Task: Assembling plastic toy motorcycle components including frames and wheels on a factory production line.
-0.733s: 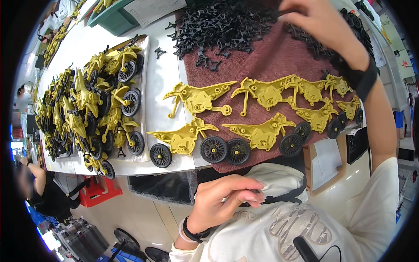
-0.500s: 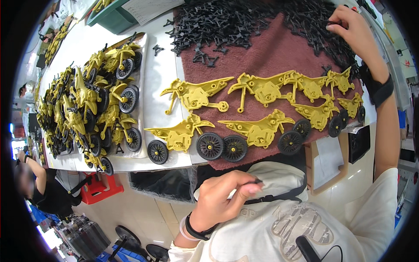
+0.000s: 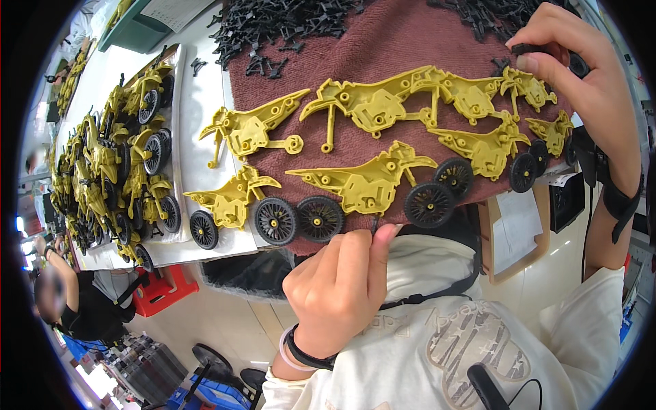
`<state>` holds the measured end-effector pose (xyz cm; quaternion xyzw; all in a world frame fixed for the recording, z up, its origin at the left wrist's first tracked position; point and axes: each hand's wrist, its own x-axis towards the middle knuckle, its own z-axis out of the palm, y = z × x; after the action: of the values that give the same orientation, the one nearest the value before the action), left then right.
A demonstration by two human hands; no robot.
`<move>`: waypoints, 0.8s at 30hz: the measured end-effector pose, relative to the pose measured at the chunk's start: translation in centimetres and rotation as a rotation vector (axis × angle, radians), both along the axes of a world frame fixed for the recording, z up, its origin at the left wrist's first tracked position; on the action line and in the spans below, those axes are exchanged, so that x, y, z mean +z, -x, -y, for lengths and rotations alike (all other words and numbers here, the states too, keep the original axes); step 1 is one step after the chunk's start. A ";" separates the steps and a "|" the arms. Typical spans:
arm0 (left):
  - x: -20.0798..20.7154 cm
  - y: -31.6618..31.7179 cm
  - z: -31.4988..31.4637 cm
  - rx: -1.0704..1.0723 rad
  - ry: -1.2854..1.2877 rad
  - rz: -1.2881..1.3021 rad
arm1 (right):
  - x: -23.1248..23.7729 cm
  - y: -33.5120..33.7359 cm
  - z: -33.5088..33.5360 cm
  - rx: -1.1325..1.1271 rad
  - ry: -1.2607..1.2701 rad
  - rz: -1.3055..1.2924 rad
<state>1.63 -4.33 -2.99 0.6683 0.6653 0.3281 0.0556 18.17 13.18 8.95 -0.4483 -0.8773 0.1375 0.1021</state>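
Note:
My left hand (image 3: 338, 290) is closed in a pinch on a small dark plastic part (image 3: 375, 223), just below a yellow toy motorcycle body half (image 3: 372, 188). Whether the part touches the body cannot be told. At the upper right, my right hand (image 3: 577, 58) pinches a black plastic piece (image 3: 527, 49) between thumb and fingers. Two rows of yellow body halves lie inner side up, an upper one (image 3: 253, 130) among them. Black spoked wheels (image 3: 276, 221) sit along the lower row.
A brown-red towel (image 3: 287, 96) covers part of the white table. Heaps of small black parts (image 3: 273, 31) lie at its far side. Assembled yellow motorcycles (image 3: 89, 167) fill a tray at left. A green bin (image 3: 133, 27) and a red stool (image 3: 166, 290) stand around; another person is at left.
My left hand has risen from before my chest to the lower row's edge, carrying the small part. My right hand has drawn back from the black heap with a piece. The view has shifted.

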 end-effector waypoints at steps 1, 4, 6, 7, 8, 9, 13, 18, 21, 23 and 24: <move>0.0 -0.2 0.0 0.013 -0.006 -0.028 | -0.1 0.2 0.2 0.020 0.031 -0.011; 0.1 -0.7 -0.3 0.014 -0.010 -0.034 | 0.1 0.4 0.9 0.066 0.111 -0.037; 0.1 -1.0 -0.3 0.024 -0.001 -0.048 | -0.1 0.8 1.2 0.108 0.167 -0.062; -0.1 -1.0 -0.2 0.043 0.010 -0.065 | -0.5 1.1 1.2 0.139 0.199 -0.079; -0.2 -1.0 -0.1 0.052 0.015 -0.072 | -0.9 1.5 1.3 0.169 0.230 -0.096; -0.1 -1.1 -0.1 0.063 0.021 -0.092 | -1.0 1.7 1.3 0.190 0.260 -0.109; 0.3 -1.4 -0.3 0.074 0.025 -0.121 | -1.5 2.5 0.9 0.233 0.451 -0.163; 0.2 -1.6 -0.6 0.053 0.013 -0.116 | -1.8 3.3 -0.6 0.413 0.656 -0.144; 0.2 -1.5 -0.5 0.060 0.026 -0.104 | -2.4 4.0 -0.4 0.395 0.587 -0.119; 0.2 -1.4 -0.5 0.057 0.035 -0.091 | -3.0 4.2 -1.1 0.414 0.637 -0.089; 0.2 -1.3 -0.4 0.056 0.054 -0.101 | -3.1 4.5 -1.2 0.418 0.638 -0.090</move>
<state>2.89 -3.92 -2.79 0.6634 0.6944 0.2772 0.0309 13.68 14.34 5.88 -0.2625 -0.8576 0.4409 -0.0341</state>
